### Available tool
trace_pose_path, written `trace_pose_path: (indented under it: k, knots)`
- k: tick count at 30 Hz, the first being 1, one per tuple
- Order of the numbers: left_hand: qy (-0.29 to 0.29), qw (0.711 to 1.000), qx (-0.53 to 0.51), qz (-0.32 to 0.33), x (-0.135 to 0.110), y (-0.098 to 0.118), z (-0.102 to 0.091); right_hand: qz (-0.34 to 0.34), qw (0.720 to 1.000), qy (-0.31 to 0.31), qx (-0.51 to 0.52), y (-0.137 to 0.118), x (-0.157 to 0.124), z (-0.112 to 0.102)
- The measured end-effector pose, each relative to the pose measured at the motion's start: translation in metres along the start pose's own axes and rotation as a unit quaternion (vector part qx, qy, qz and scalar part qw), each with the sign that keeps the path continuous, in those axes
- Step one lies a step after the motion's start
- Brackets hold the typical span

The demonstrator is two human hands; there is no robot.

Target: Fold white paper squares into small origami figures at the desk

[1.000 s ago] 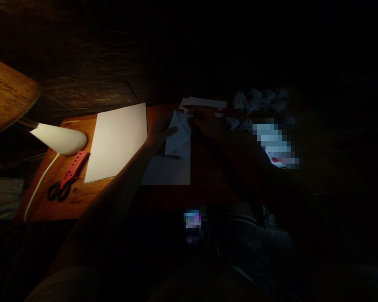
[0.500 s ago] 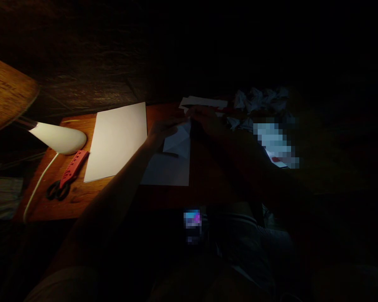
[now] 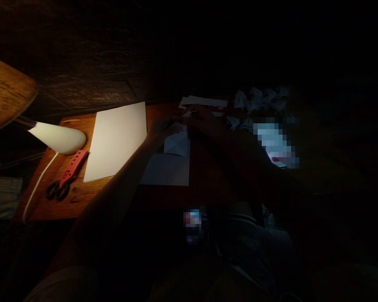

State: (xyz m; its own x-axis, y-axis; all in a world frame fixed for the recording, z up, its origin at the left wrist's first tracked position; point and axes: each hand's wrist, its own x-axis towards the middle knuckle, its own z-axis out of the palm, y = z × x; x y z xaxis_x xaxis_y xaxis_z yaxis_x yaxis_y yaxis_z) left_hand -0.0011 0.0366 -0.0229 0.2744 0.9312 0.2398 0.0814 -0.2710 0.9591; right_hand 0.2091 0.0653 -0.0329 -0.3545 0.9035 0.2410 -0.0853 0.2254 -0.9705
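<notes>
In dim light, a folded piece of white paper (image 3: 177, 143) lies on a flat white sheet (image 3: 166, 170) on the wooden table (image 3: 82, 197). My left hand (image 3: 160, 130) presses down on the folded paper's upper left edge, fingers curled over it. My right hand (image 3: 204, 121) sits at its upper right corner, fingers closed on the paper's top. Both forearms reach in from below and lie mostly in shadow.
A larger blank white sheet (image 3: 116, 140) lies to the left. Scissors with a red sheath (image 3: 66, 176) and a white lamp (image 3: 58, 137) with its cord sit at the far left. Crumpled folded papers (image 3: 258, 100) are piled at the back right. Another sheet (image 3: 204, 102) lies behind my hands.
The upright flap of the paper has been folded down and now looks smaller and flatter. My left hand moved up and over onto its top edge, closer to my right hand.
</notes>
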Motion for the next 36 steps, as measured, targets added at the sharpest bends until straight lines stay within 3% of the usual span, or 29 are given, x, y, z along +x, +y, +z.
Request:
trace_pose_path:
  k: [8, 13, 21, 31, 36]
  knots:
    - [0.005, 1.0, -0.016, 0.011, 0.002, -0.008, -0.003, -0.007, 0.997, -0.053, -0.058, -0.016, -0.004, 0.001]
    - [-0.013, 1.0, -0.022, -0.004, 0.003, -0.009, -0.004, 0.003, 0.997, -0.055, -0.061, -0.018, -0.005, 0.001]
    - [0.008, 0.999, 0.0, -0.031, 0.002, -0.002, 0.0, 0.066, 0.996, -0.045, 0.036, -0.015, -0.007, 0.007]
    - [0.02, 0.999, 0.02, -0.019, 0.002, 0.002, 0.001, 0.009, 0.996, -0.054, -0.069, -0.02, -0.008, 0.002]
    - [0.032, 0.998, 0.054, -0.025, 0.001, 0.006, 0.0, 0.004, 0.999, -0.028, -0.047, -0.015, -0.005, 0.001]
